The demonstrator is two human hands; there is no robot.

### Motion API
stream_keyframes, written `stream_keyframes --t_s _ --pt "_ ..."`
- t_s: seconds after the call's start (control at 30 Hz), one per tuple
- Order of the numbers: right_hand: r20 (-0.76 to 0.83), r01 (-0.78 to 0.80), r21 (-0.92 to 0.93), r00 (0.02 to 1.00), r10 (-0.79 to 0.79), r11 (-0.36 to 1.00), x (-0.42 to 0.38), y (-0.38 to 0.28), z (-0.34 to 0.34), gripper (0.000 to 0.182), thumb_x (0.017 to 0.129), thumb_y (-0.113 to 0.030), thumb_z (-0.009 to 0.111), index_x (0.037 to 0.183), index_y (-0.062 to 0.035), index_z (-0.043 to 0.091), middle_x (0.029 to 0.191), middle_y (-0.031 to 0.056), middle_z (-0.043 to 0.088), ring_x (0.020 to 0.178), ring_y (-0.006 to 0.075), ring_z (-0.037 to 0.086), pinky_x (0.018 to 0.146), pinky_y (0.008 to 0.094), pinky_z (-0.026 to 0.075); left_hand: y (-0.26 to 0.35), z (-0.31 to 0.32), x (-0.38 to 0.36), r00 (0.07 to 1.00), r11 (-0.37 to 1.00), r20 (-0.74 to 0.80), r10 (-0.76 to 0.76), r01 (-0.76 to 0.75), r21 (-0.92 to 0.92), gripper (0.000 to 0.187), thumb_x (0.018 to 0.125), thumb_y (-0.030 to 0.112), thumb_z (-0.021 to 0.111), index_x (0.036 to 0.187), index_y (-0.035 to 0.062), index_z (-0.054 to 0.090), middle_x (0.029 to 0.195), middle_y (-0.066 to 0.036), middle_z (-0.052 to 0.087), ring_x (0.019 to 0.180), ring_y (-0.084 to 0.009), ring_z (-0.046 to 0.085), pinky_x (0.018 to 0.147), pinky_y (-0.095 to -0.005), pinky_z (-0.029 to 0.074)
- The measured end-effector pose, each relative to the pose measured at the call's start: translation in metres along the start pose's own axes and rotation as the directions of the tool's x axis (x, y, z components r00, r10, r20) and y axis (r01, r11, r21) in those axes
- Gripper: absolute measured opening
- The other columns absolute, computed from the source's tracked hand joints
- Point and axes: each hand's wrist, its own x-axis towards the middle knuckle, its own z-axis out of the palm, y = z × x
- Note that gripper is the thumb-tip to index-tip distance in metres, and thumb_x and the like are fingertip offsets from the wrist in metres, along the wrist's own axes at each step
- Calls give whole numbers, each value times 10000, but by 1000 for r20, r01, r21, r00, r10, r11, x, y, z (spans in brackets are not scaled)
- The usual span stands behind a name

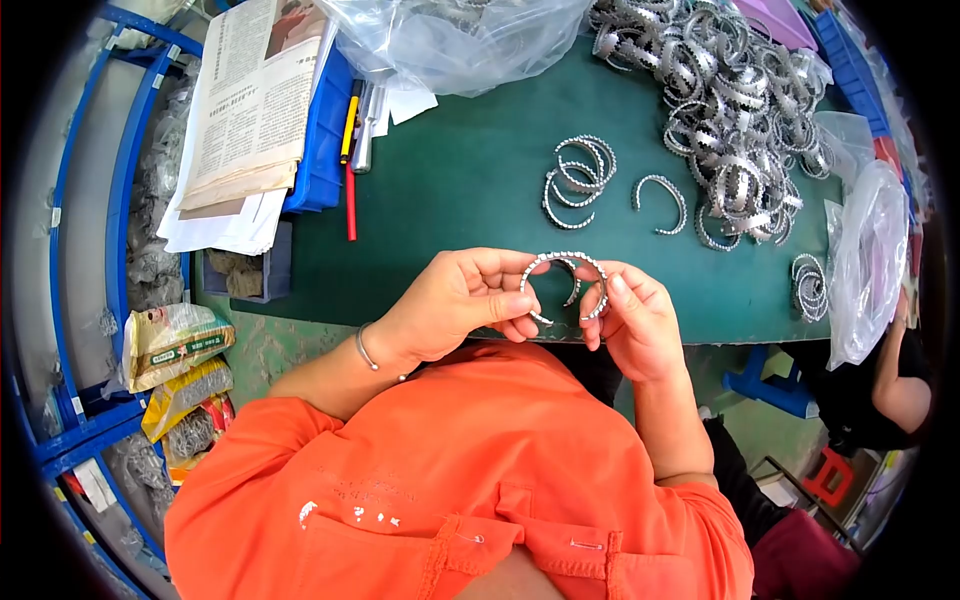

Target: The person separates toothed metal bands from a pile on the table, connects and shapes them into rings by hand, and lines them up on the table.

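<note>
Near the front edge of the green table (pixel 450 190), my left hand (pixel 478 298) pinches the left side of an open metal ring (pixel 566 256) with a beaded, toothed edge. My right hand (pixel 628 310) grips the ring's right side between thumb and fingers. The ring's gap faces down toward my body. A second curved band shows inside it; whether it is a separate ring I cannot tell. Just beyond my hands lie several overlapping rings (pixel 580 180), with a single open ring (pixel 660 204) to their right.
A large heap of metal rings (pixel 740 130) fills the back right; a small stack (pixel 808 288) lies by a plastic bag (pixel 868 265). At left are newspapers (pixel 250 100), a blue bin (pixel 322 150), pens (pixel 351 200) and a blue rack (pixel 122 190). Another person (pixel 880 385) is at the right.
</note>
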Motion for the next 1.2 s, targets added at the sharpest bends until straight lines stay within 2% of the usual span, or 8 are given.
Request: stream_keyframes --t_s 0.37,0.43,0.57,0.8,0.9,0.97,1.13,1.2 --pt "-25 -76 53 997 77 996 3 0 3 275 932 -203 485 1032 39 566 688 84 615 530 111 563 484 219 473 0 -2 -1 999 1000 -40 -19 19 7 325 870 94 579 1161 -40 522 821 -54 604 668 -107 605 613 -226 521" --pt "-35 -68 29 997 69 997 4 1 3 265 930 -193 488 1031 38 568 689 85 616 537 112 567 491 220 476 0 -2 -1 1000 999 -29 10 -12 -49 289 900 81 526 1161 -44 518 831 -96 624 716 -134 624 643 -243 532" --pt "-34 -67 5 997 67 998 2 1 2 246 924 -168 492 1031 38 574 706 90 623 566 116 578 509 223 484 1 -2 -1 998 988 -66 -14 4 -151 302 948 138 436 1178 -43 506 834 -70 611 683 -127 620 627 -254 534" --pt "-11 -63 -19 998 62 998 1 4 0 240 913 -149 517 1060 32 571 727 85 627 600 118 585 556 226 494 -1 -4 -2 998 990 -63 11 -20 -137 263 928 124 478 1121 -45 532 842 -80 615 673 -133 619 606 -259 539" --pt "-23 17 -119 1000 -20 993 -1 7 -1 239 898 -111 540 1086 34 565 748 76 626 628 112 589 589 227 501 -3 -8 -2 997 992 -59 44 -51 -112 196 908 111 518 1027 -38 561 853 -85 612 679 -138 612 625 -260 536" --pt "16 196 -231 980 -197 953 -2 9 -1 249 882 -61 553 1107 44 555 782 76 624 670 109 598 619 232 511 -5 -9 -1 992 994 -70 103 -105 -31 148 896 105 541 954 -28 571 866 -90 609 692 -140 602 652 -262 530" --pt "68 286 -302 958 -279 909 -5 5 -1 259 864 -16 559 1116 46 559 833 86 624 729 118 610 665 230 513 -4 -8 -1 988 990 -64 143 -142 13 169 895 118 547 977 -27 578 881 -93 609 711 -139 600 675 -261 523" --pt "119 370 -413 928 -353 832 -6 2 0 252 866 -12 553 1113 40 568 853 81 621 744 115 605 672 219 501 -3 -6 -1 987 989 -68 149 -147 36 194 897 130 547 998 -33 578 890 -97 614 723 -140 607 678 -262 524"
